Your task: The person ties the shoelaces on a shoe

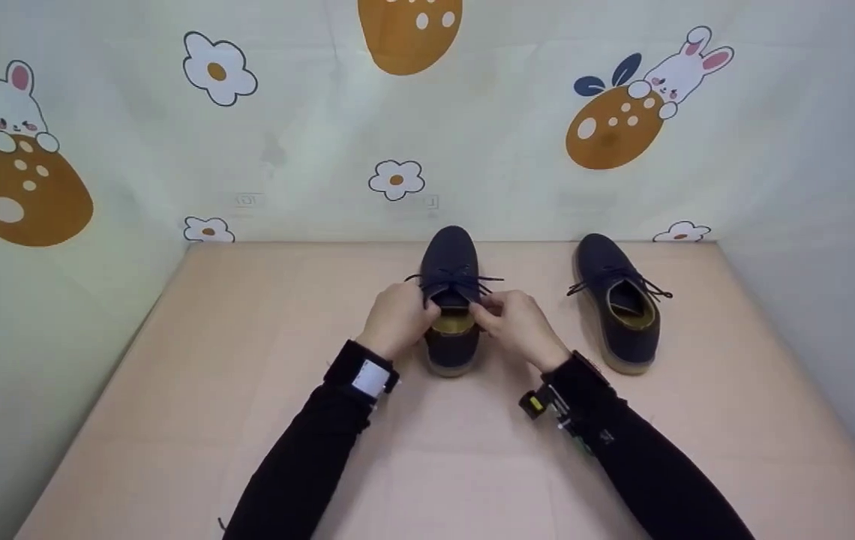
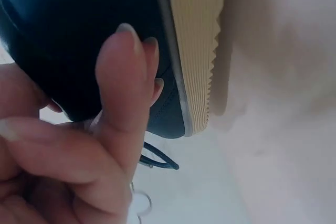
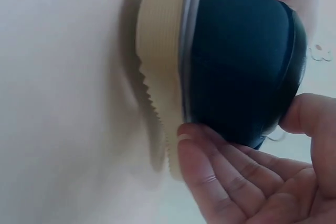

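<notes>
A dark navy lace-up shoe (image 1: 448,251) stands upright at the middle back of the table, toe toward the wall. Its laces (image 1: 457,277) spread out to both sides. My left hand (image 1: 396,319) grips the left edge of the shoe opening, thumb at the rim; in the left wrist view, fingers lie along the shoe's side above its pale ridged sole (image 2: 194,40). On the opposite edge, my right hand (image 1: 519,326) pinches the collar. The right wrist view shows its thumb at the rim and fingers against the dark heel side (image 3: 236,56). The yellowish insole (image 1: 453,324) shows between both hands.
Another matching navy shoe (image 1: 634,349) stands to the right, toe pointing back, its laces out to the sides. A printed cloth wall (image 1: 307,150) rises behind the pale table (image 1: 210,360). Each wrist wears a black band.
</notes>
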Demonstrator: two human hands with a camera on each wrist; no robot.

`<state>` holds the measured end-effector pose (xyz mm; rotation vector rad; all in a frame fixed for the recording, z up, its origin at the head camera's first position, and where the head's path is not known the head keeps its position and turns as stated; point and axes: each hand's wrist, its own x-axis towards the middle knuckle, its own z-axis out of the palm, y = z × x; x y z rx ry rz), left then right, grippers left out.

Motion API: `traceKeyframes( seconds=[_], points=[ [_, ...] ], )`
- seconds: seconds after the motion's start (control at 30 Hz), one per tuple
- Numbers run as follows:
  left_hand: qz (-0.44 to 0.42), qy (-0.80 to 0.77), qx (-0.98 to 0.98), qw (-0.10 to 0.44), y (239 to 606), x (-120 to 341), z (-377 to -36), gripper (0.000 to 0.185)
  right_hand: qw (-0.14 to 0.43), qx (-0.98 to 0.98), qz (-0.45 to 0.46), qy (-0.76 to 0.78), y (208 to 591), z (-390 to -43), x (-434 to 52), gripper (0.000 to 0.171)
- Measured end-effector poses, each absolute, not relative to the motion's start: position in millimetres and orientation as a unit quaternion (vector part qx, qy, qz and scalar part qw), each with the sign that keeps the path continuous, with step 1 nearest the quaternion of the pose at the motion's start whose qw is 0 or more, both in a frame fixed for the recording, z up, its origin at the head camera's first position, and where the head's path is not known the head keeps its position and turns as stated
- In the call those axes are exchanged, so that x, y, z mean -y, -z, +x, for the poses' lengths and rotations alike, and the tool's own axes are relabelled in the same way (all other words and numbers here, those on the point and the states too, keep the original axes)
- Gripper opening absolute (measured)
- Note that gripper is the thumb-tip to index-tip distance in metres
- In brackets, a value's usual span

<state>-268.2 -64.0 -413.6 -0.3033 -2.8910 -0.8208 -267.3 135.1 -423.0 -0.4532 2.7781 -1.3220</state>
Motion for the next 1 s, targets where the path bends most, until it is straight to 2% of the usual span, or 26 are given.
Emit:
traceKeyframes(
  seconds=[0.47, 0.63, 0.77, 0.83, 1.0],
  points=[
    [-0.076, 0.269, 0.959, 0.039, 421, 84, -285, 0.016, 0.027, -0.889, -0.123, 0.440, 436, -293, -114, 0.027],
    [-0.051, 0.261, 0.964, 0.028, 420, 87, -285, 0.038, 0.029, -0.887, -0.131, 0.442, 439, -294, -117, 0.032],
    [-0.035, 0.277, 0.960, 0.018, 416, 97, -281, 0.058, 0.004, -0.897, -0.172, 0.407, 433, -287, -129, 0.036],
    [-0.029, 0.290, 0.956, 0.034, 412, 105, -280, 0.061, -0.015, -0.901, -0.188, 0.390, 423, -281, -142, 0.037],
    [-0.044, 0.315, 0.941, 0.115, 397, 129, -279, 0.055, -0.084, -0.909, -0.176, 0.369, 389, -266, -199, 0.044]
  ],
)
